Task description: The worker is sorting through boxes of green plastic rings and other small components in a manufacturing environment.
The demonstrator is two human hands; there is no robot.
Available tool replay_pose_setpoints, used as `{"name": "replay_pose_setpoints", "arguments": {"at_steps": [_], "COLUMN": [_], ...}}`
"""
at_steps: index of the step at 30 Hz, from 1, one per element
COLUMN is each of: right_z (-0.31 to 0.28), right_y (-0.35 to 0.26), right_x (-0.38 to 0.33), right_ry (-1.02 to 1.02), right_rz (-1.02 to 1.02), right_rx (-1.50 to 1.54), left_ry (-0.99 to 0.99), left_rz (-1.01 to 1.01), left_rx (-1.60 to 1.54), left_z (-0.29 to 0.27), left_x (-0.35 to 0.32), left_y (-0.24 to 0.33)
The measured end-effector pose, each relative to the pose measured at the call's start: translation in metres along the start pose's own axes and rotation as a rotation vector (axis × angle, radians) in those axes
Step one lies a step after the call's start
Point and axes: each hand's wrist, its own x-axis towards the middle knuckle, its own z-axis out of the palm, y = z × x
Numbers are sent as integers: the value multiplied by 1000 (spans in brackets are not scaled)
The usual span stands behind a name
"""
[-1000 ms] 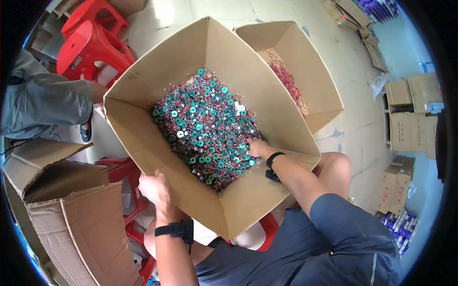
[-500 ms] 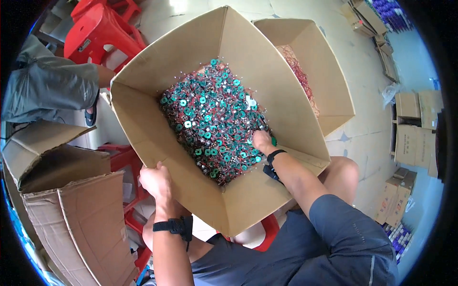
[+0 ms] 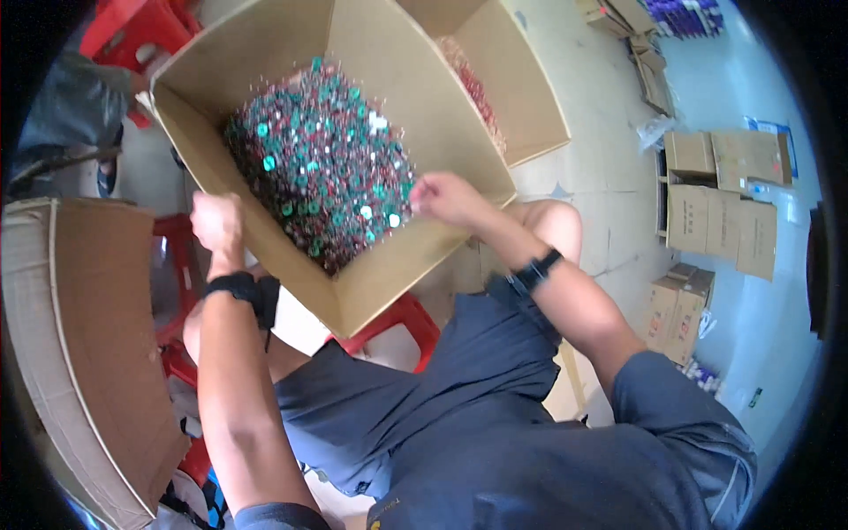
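Observation:
A big open cardboard box [image 3: 422,84] leans toward me, its lower part filled with a heap of small green ring-shaped parts with red wires and shiny bits [image 3: 309,168]. My left hand [image 3: 217,221] is closed around the box's left rim. Over the near right side of the box, above the edge of the heap, is my right hand [image 3: 446,198], its fingers curled together. Motion blur hides what lies between those fingers, if anything. A dark strap is on each wrist.
Behind stands a second box [image 3: 526,84] with red wire parts. Red stools [image 3: 389,331] are beneath and at left. A brown carton [image 3: 97,327] sits close on my left, near another person's leg [image 3: 75,115]. Stacked cartons [image 3: 724,208] line the right wall.
My right hand has come up out of the heap toward the box's near right rim. The view has shifted, so the boxes appear farther up and left. My left hand stays on the rim.

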Motion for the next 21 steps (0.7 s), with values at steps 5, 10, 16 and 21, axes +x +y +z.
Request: {"name": "replay_pose_setpoints", "arguments": {"at_steps": [5, 10, 16, 21], "right_z": [-32, -22, 4, 11], "right_y": [-80, -115, -115, -105], "right_x": [-144, -227, -266, -276], "right_ry": [-67, -124, -322, -448], "right_rz": [-3, -130, -218, -235], "right_rx": [519, 772, 1114, 1241], "left_ry": [263, -805, -661, -745], "left_rz": [544, 655, 944, 832], "left_rx": [56, -701, -556, -649], "left_z": [-5, -89, -102, -115], "left_x": [-101, -261, -320, -335], "left_y": [10, -3, -42, -54]}}
